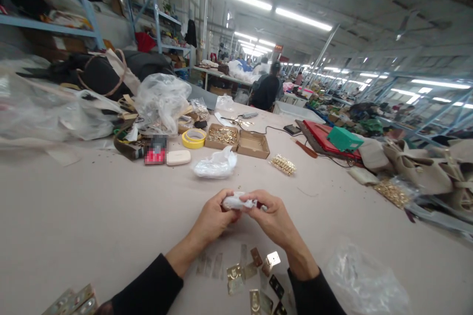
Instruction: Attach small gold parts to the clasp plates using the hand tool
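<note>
Between my two hands, above the table, is a small bundle in whitish plastic wrap. What lies inside the wrap is hidden. My left hand grips its left end, thumb below and fingers behind. On the other end, my right hand pinches the wrap with thumb and fingers. Below the hands, between my forearms, several small metal plates lie scattered, gold, brown and black. Beyond the hands rests a crumpled white plastic bag.
Two cardboard boxes, one with gold metal parts, one open, stand ahead beside yellow tape. A bag of gold pieces lies right of them. Clear plastic lies at near right, stacked metal plates at near left.
</note>
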Tool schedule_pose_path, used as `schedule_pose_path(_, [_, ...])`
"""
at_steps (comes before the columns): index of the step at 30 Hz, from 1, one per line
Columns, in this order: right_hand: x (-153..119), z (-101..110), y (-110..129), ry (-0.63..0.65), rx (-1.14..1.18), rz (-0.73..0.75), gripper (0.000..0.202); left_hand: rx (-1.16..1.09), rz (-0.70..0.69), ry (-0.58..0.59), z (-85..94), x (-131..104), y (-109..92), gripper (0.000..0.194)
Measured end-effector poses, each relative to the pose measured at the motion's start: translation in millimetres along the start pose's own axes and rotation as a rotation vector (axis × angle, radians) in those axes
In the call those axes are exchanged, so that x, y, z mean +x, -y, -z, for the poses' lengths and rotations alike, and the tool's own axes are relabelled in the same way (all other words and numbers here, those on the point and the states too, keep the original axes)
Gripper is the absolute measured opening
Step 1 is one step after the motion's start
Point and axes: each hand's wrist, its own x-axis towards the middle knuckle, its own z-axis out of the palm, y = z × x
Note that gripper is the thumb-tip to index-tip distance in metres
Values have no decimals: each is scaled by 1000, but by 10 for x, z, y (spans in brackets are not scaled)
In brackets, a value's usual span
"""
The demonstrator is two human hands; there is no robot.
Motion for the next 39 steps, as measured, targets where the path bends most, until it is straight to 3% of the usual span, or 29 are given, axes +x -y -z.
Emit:
schedule_pose_path(3, [-5, 28, 43, 206, 40, -142, 18, -152, 74, 51, 38, 10, -46, 69])
schedule_pose_path(8, [13, -59, -54, 31, -41, -156, 31, -296, 117, 91, 84, 10, -105, 69])
schedule_pose_path(12, [3, -161, -159, 10, -208, -64, 51, -265, 108, 73, 67, 33, -32, 75])
schedule_pose_path(18, [17, -149, -190, -36, -140, -121, 6, -198, 126, 61, 79, 49, 1, 80])
schedule_pose_path(25, [43, -45, -192, -138, 27, -157, 12, -70, 133, 12, 140, 79, -52, 85])
schedule_pose_path(31, [86, 14, -204, -134, 369, -275, 41, 159, 20, -123, 244, 111, -69, 57])
schedule_pose_path(35, [93, -23, -186, -97, 488, -292, 41, 386, -76, -197, 180, 85, -67, 41])
schedule_pose_path(39, [71, 23, -167, -117, 426, -313, 39, 534, -142, -164, 94, 50, -76, 19])
